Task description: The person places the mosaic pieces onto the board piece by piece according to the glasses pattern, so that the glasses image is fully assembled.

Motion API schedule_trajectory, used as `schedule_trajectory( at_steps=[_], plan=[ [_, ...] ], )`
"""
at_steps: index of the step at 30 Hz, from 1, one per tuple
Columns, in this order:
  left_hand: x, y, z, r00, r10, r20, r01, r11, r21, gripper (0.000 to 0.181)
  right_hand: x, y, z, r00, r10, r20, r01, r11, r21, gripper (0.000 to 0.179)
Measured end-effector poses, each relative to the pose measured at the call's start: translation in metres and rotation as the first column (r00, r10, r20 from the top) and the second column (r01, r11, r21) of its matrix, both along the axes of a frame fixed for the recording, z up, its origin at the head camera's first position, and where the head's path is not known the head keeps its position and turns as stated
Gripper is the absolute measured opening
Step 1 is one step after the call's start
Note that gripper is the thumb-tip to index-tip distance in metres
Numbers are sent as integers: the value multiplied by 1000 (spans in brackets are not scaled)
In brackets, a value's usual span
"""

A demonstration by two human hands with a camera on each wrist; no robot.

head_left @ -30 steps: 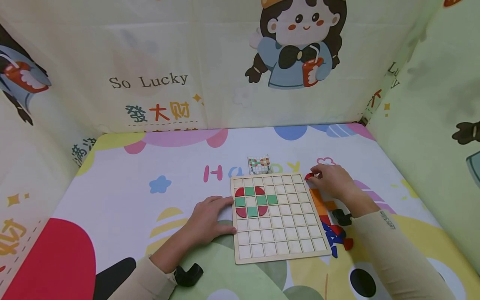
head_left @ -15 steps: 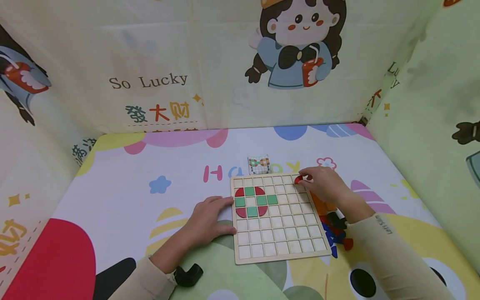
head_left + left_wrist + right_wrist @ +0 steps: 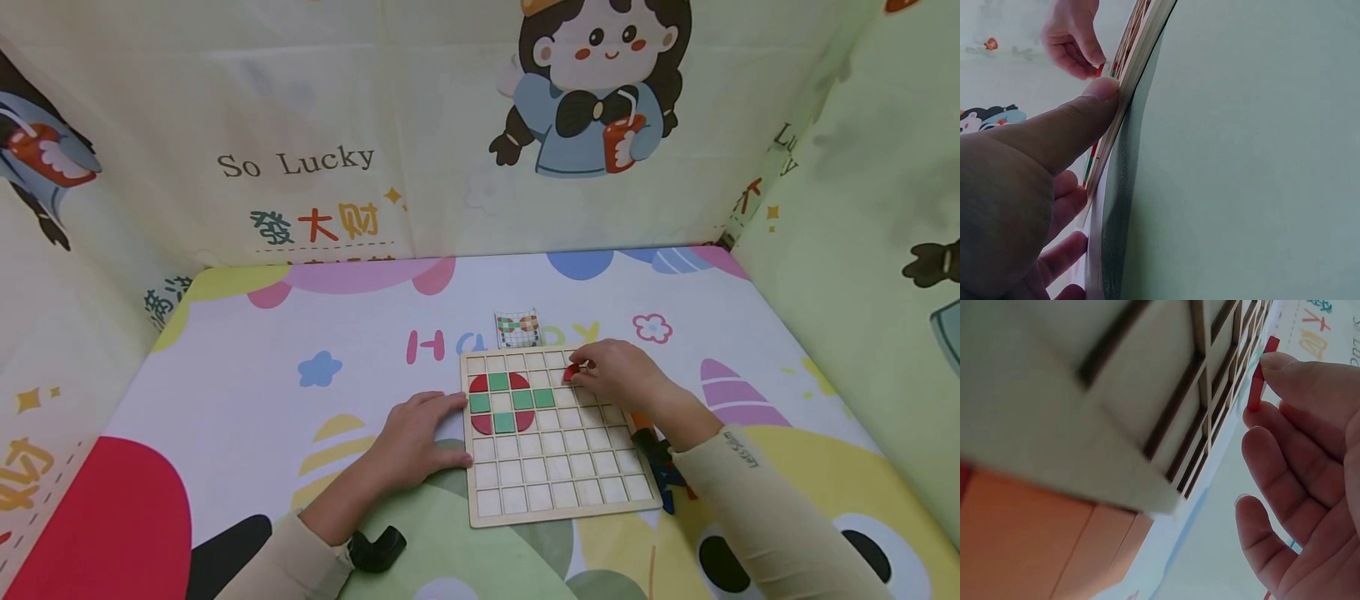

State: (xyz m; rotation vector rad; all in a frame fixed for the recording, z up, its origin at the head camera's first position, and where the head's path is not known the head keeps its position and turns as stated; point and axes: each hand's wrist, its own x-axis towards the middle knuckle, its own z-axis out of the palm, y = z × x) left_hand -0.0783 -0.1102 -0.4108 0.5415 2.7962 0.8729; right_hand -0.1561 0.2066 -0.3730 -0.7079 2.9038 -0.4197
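A wooden grid board [image 3: 555,497] lies on the table, with several red rounded tiles [image 3: 482,425] and green square tiles [image 3: 543,398] set in its left cells. Over the board's upper right part, my right hand [image 3: 626,375] pinches a small red tile [image 3: 1257,390] between thumb and index finger. The other fingers of that hand curve loosely in the right wrist view. My left hand [image 3: 416,437] rests at the board's left edge, its thumb [image 3: 1094,109] touching the side and its fingers extended along it.
Behind the board lies a small pattern card [image 3: 517,329] with a coloured grid picture. Orange tiles [image 3: 1029,531] and blue pieces [image 3: 668,498] lie along the board's right edge, partly hidden by my right wrist. Printed cloth walls [image 3: 435,125] enclose the table's back and sides.
My right hand has moved left from beyond the board's upper right corner to over its cells, carrying the red tile. The left hand and the board have stayed in place.
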Motion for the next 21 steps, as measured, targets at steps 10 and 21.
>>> schedule_trajectory(
  at_steps=[10, 21],
  plan=[
    [0, 0, 0, 1000, 1, 2, -1, 1000, 4, 78, -2, -9, -4, 999, 49, 9, -49, 997, 55, 15],
    [0, 0, 0, 1000, 8, 6, -8, 1000, 8, 78, -4, -16, -3, 998, 70, -8, -69, 995, 78, 16]
  ],
)
